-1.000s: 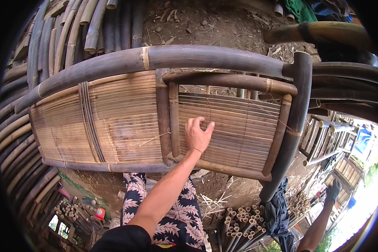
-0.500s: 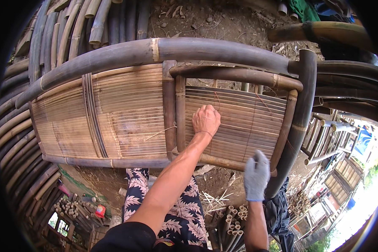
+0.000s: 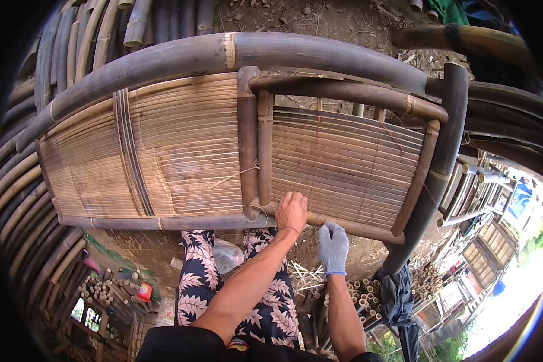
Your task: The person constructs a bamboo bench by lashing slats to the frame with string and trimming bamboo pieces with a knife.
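My bare left hand (image 3: pixel 292 212) is closed over the near bamboo rail (image 3: pixel 362 227) of a small framed panel, close to its left corner. Beside it, my right hand (image 3: pixel 333 246) wears a grey knit glove, its fingers curled together at the near side of that rail. Whatever the glove may hold is hidden. The panel of thin bamboo slats (image 3: pixel 344 163) fills the small frame, with thin reddish strings crossing it. To the left lies a longer slatted panel (image 3: pixel 187 145), joined to the small frame by a dark bamboo post (image 3: pixel 248 133). A loose pale strip (image 3: pixel 232 177) sticks out by that post.
A thick curved bamboo pole (image 3: pixel 326 49) runs along the far side, meeting an upright dark pole (image 3: pixel 446 151) at the right. Stacked bamboo poles (image 3: pixel 18 193) fill the left. Cut bamboo pieces (image 3: pixel 362 295) and a clear plastic bag (image 3: pixel 227 256) lie near my legs.
My left hand has come off the middle of the slats and down to the near rail. The gloved right hand has moved left, closer to it. The view has shifted slightly.
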The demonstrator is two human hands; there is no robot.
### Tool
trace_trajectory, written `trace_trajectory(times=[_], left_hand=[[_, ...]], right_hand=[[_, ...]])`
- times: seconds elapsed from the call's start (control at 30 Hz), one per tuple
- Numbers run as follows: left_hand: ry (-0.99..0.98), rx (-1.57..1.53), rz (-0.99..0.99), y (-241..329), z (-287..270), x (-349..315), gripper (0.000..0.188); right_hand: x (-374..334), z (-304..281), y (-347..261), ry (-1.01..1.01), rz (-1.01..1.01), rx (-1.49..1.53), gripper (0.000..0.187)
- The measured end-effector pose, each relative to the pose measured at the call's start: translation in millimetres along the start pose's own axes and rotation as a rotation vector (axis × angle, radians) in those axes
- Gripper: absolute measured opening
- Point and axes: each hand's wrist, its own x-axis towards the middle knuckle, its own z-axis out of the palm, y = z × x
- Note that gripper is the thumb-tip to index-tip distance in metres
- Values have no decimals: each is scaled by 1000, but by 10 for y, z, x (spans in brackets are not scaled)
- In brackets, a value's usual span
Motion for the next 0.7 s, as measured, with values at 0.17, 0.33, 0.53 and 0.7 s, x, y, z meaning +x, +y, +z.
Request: trace_trajectory(times=[0.17, 0.33, 0.53, 0.7], left_hand=[[-405, -272, 324, 446, -426, -438, 12], [-80, -456, 385, 806, -1100, -278, 44], [-186, -313, 567, 1492, -1216, 1414, 33], [294, -97, 454, 766, -1025, 2062, 22]], right_hand=[[419, -301, -613, -179, 262, 910, 26], [245, -1240, -1710, 65, -361, 198, 22], [36, -2197, -1967, 683, -661, -33, 15], [1486, -1915, -1716, 819, -771, -520, 1]])
